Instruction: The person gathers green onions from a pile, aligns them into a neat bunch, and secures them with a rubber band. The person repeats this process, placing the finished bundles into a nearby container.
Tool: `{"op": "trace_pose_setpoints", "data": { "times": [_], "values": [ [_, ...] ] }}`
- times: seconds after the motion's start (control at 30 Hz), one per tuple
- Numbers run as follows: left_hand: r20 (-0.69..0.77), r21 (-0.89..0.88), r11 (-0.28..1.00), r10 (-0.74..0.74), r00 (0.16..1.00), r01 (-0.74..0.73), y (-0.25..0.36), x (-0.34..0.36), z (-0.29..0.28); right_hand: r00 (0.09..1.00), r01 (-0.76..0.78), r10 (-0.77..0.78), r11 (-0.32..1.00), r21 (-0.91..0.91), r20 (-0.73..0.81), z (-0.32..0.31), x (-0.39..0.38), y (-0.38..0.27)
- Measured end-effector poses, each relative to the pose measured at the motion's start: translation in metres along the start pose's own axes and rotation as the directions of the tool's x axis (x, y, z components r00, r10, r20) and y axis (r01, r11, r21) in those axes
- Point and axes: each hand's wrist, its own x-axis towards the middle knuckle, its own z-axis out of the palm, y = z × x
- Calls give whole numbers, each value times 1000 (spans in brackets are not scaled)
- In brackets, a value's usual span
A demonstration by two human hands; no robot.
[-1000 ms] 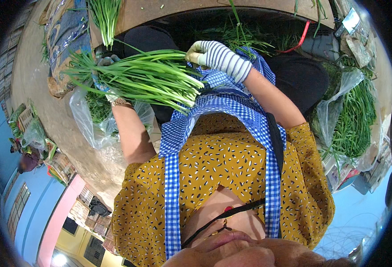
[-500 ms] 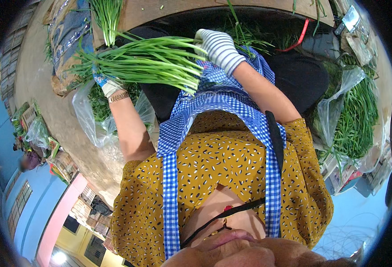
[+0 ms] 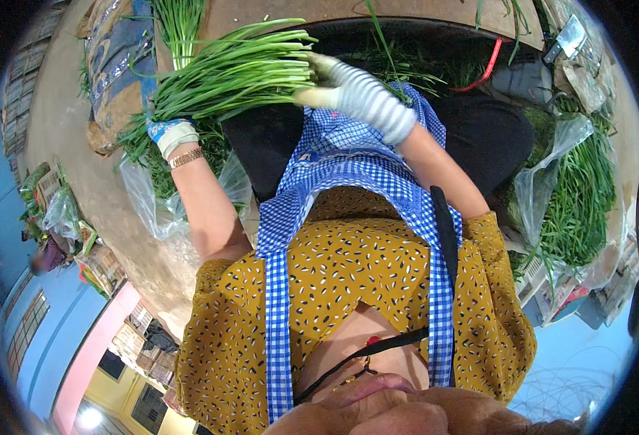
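Green chives [image 3: 225,76], a long bunch, lie across both my gloved hands above my lap: left hand [image 3: 171,136] clasps one end, right hand [image 3: 334,83] grips the other. Loosely held stalks could slide out sideways.

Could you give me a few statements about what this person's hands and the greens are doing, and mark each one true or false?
1. Both hands hold one bundle of long green stalks. True.
2. The right hand is bare. False: it wears a striped glove.
3. The left hand has a bracelet at the wrist. True.
4. The person wears a plain red apron. False: the apron is blue-and-white checked.
5. More greens lie in a clear plastic bag on the person's right. True.
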Motion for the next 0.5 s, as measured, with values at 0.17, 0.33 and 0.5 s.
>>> {"op": "trace_pose_setpoints", "data": {
  "times": [0.17,0.33,0.5],
  "values": [
    [-27,-15,997,-81,996,81,14,-8,0,899,-417,426,904,-97,100,6,11,-20],
    [47,-109,988,-108,993,113,14,-32,29,860,-510,509,859,-48,-40,-13,24,-11],
    [99,168,977,115,988,-130,-5,-24,9,984,-109,65,954,-278,-165,2,0,-8]
  ]
}}
